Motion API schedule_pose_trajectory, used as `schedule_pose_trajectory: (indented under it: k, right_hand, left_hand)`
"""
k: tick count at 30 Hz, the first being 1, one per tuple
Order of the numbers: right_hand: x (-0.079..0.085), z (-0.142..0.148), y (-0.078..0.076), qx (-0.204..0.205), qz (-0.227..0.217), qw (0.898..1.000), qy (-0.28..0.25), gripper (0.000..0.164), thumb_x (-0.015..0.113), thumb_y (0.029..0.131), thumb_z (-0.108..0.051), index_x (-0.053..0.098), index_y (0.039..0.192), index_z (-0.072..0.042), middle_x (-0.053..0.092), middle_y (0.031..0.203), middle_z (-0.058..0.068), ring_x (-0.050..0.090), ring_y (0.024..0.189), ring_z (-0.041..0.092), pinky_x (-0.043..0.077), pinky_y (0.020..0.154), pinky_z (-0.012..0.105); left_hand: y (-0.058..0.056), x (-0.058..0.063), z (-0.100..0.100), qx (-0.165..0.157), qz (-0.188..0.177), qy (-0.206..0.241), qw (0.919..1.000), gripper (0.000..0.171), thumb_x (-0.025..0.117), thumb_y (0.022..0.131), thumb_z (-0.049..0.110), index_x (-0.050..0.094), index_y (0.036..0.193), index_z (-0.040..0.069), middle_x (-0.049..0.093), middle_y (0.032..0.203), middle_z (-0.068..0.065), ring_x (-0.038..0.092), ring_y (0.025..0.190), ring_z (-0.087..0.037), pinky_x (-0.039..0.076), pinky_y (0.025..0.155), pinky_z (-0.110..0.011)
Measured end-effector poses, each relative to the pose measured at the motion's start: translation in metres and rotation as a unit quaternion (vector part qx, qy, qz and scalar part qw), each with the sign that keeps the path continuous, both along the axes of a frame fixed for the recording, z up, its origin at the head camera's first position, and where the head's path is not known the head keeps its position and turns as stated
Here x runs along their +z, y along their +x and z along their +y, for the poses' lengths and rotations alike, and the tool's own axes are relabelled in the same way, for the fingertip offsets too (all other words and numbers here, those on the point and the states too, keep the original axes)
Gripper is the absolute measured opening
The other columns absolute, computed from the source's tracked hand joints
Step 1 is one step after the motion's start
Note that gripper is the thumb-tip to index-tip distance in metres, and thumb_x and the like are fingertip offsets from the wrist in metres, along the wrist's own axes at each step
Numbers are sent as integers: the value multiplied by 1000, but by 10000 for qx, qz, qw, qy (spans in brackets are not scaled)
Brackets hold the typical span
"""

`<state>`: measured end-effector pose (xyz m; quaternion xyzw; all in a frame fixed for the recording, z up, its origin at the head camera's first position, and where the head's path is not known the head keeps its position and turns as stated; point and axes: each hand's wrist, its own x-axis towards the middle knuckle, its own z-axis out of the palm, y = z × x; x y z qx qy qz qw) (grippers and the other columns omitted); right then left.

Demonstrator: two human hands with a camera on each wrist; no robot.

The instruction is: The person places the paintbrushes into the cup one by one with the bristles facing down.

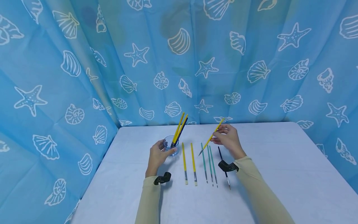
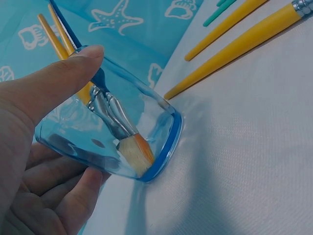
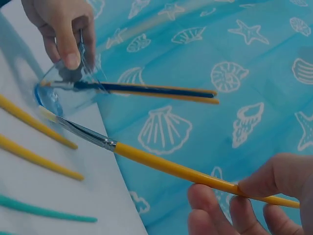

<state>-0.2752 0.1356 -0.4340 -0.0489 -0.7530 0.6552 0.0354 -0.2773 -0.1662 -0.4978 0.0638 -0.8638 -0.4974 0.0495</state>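
Note:
My left hand [image 1: 158, 155] grips a clear blue-tinted glass [image 2: 161, 132] round its side, tilted and raised off the table. Inside it lean two yellow paintbrushes [image 1: 179, 126] and a dark blue paintbrush [image 1: 183, 127], bristles down at the bottom. To the right, my right hand [image 1: 227, 138] pinches the handle of another yellow paintbrush [image 3: 166, 166] between thumb and fingers. Its pale bristle end points down and left toward the glass, apart from it in the head view. Below the hands lie two yellow paintbrushes [image 1: 193, 163] side by side on the table.
Several thin green paintbrushes [image 1: 210, 165] and a black paintbrush [image 1: 227, 178] lie in a row on the white-covered table [image 1: 117, 189]. A blue curtain [image 1: 179, 71] with shells and starfish hangs behind the table and along its left side.

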Motion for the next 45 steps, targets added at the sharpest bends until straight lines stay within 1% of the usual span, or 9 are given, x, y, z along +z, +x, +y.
schedule_pose_trajectory:
  k: [4, 8, 13, 18, 22, 25, 30, 38, 45]
  right_hand:
    - [4, -9, -2, 5, 75, 9999, -95, 32, 66, 95, -7, 52, 124, -1, 65, 105, 12, 77, 72, 11, 67, 73, 25]
    - [9, -17, -6, -17, 271, 9995, -154, 31, 66, 96, -8, 52, 122, -2, 65, 104, 12, 77, 74, 12, 67, 74, 25]
    - [16, -27, -11, 17, 484, 9987, -183, 32, 67, 96, -7, 51, 123, 0, 65, 105, 14, 77, 73, 12, 67, 74, 25]
    - [23, -40, -15, -50, 595, 9982, -112, 32, 67, 95, -7, 51, 122, -1, 66, 107, 16, 77, 73, 12, 67, 73, 24]
    - [27, -49, -18, -59, 707, 9973, -179, 29, 67, 95, -7, 52, 120, -1, 65, 107, 17, 77, 72, 11, 67, 74, 25]
    - [29, -56, -19, 18, 799, 9963, -303, 28, 67, 95, -7, 52, 119, -1, 65, 107, 17, 76, 72, 11, 67, 74, 25]
    - [31, -67, -21, 117, 911, 9950, -393, 27, 66, 95, -5, 52, 117, -1, 65, 106, 18, 77, 74, 15, 67, 75, 27]
    - [33, -88, -26, 161, 1025, 9944, -180, 27, 65, 94, -5, 52, 118, -2, 65, 106, 17, 77, 77, 17, 68, 77, 29]
    - [24, -99, -29, 190, 1043, 9944, 6, 25, 65, 94, -5, 54, 116, -3, 65, 103, 16, 78, 80, 24, 68, 77, 30]
  left_hand:
    - [0, -1, 0, -5, -9, -5, 10000, 86, 90, 79, 37, 52, 147, 1, 61, 146, -22, 60, 136, -36, 54, 112, -44]
    - [0, 0, 1, -35, 17, 6, 10000, 86, 90, 79, 38, 52, 148, 2, 61, 146, -21, 60, 137, -35, 54, 112, -44]
    - [0, 0, 1, -38, 37, -1, 10000, 86, 91, 79, 38, 53, 148, 2, 61, 146, -22, 60, 136, -36, 54, 112, -44]
    - [0, -1, 0, -12, 48, -49, 10000, 86, 91, 79, 38, 53, 147, 1, 61, 146, -22, 60, 136, -36, 54, 112, -44]
    - [0, -1, 1, -3, 40, -51, 10000, 86, 90, 79, 37, 52, 148, 2, 61, 146, -22, 60, 136, -36, 54, 112, -44]
    - [0, 0, 2, 1, 80, -38, 10000, 86, 91, 79, 35, 52, 147, 1, 61, 145, -23, 60, 136, -37, 55, 112, -44]
    - [1, -1, 1, -50, 162, -28, 9999, 87, 91, 78, 36, 52, 146, -1, 61, 145, -23, 60, 135, -37, 55, 111, -43]
    - [1, -1, -2, -123, 140, 9, 9998, 89, 91, 78, 38, 51, 147, -2, 61, 145, -24, 60, 136, -37, 55, 112, -44]
    - [-2, -1, -3, -148, 95, 102, 9998, 90, 91, 78, 37, 51, 148, -1, 61, 146, -23, 60, 137, -36, 54, 113, -44]
